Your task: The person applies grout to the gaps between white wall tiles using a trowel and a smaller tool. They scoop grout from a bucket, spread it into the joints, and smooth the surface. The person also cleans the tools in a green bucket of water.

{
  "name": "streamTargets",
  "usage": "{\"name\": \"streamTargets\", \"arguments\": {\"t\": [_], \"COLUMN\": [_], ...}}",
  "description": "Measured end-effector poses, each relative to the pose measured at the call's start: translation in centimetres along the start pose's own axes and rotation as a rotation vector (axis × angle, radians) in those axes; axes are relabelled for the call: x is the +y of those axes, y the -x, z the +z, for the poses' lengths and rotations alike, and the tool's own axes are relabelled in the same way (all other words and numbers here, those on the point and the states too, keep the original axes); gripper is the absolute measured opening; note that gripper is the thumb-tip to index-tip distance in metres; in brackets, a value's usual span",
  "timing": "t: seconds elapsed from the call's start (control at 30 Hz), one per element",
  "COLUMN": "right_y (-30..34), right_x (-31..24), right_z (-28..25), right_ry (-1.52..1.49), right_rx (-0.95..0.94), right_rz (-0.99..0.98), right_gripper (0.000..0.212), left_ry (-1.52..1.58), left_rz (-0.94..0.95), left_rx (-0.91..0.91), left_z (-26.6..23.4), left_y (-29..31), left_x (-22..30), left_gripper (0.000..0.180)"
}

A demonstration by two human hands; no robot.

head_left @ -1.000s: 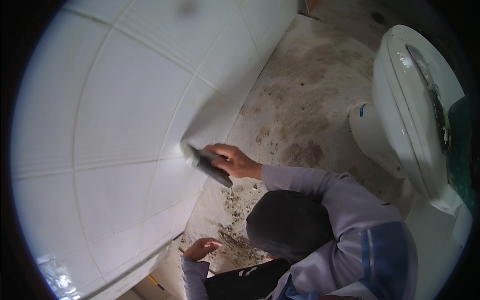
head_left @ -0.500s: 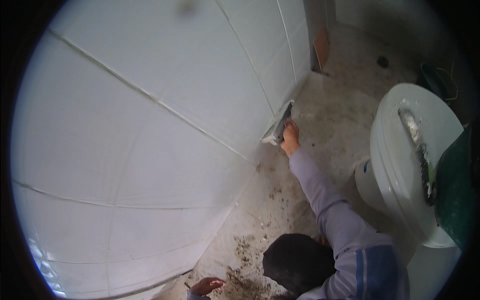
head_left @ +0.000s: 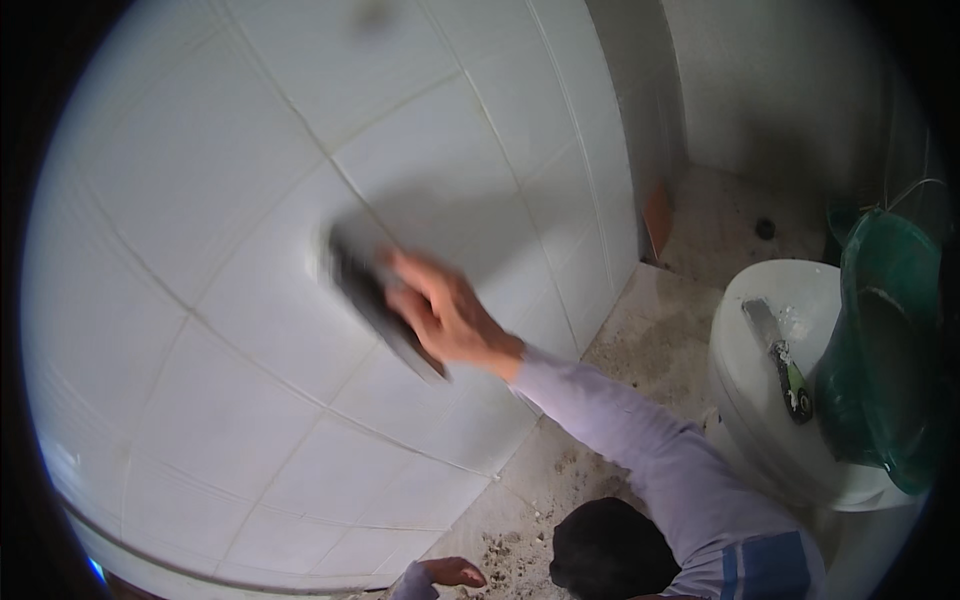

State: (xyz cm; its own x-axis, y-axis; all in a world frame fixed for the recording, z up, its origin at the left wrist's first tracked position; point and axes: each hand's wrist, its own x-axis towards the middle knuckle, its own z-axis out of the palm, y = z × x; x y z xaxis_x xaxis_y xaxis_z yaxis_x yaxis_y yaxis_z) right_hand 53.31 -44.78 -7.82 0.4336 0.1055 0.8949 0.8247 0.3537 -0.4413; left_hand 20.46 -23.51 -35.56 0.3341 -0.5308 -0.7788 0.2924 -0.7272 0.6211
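Observation:
My right hand [head_left: 450, 315] is wrapped round the handle of a grout float [head_left: 375, 295], a long dark tool with a pale face, blurred by motion. The float is held at the white tiled wall [head_left: 270, 370], and its shadow falls on the tiles to the upper right. Grout lines run between the tiles, some raised and pale. At the lower edge my left hand [head_left: 455, 572] hovers near the foot of the wall, holding nothing that I can see, its fingers loosely stretched out.
To the right stands a toilet with a white closed lid [head_left: 735, 345], bearing a putty knife [head_left: 780, 360] smeared with white paste. A green plastic basin [head_left: 880, 350] leans there too. Crumbs of debris [head_left: 510, 550] lie on the floor. An orange-brown piece [head_left: 658, 220] rests in the far corner.
My right hand has carried the float from the wall's foot up and left to the middle of the wall. The view has shifted, with more of the basin showing. My left hand stays low.

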Motion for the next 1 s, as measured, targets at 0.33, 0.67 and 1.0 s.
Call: {"name": "streamTargets", "arguments": {"t": [0.33,0.67,1.0], "right_y": [-16.5,-14.2,-11.9], "right_x": [8.7,-10.2,-10.9], "right_z": [-19.0,10.9,7.1], "right_ry": [0.426,0.326,0.456], "right_rx": [0.599,0.138,0.186], "right_rz": [0.328,-0.458,-0.122], "right_gripper": [0.033,0.040,0.044], "left_ry": [-0.309,-0.255,-0.013], "left_rz": [0.408,0.440,0.792], "left_rx": [0.572,1.349,2.037], "left_z": [-3.1,5.5,16.3], "left_y": [16.7,29.8,35.5], "left_x": [19.2,18.3,14.0], "left_gripper": [0.037,0.037,0.030]}}
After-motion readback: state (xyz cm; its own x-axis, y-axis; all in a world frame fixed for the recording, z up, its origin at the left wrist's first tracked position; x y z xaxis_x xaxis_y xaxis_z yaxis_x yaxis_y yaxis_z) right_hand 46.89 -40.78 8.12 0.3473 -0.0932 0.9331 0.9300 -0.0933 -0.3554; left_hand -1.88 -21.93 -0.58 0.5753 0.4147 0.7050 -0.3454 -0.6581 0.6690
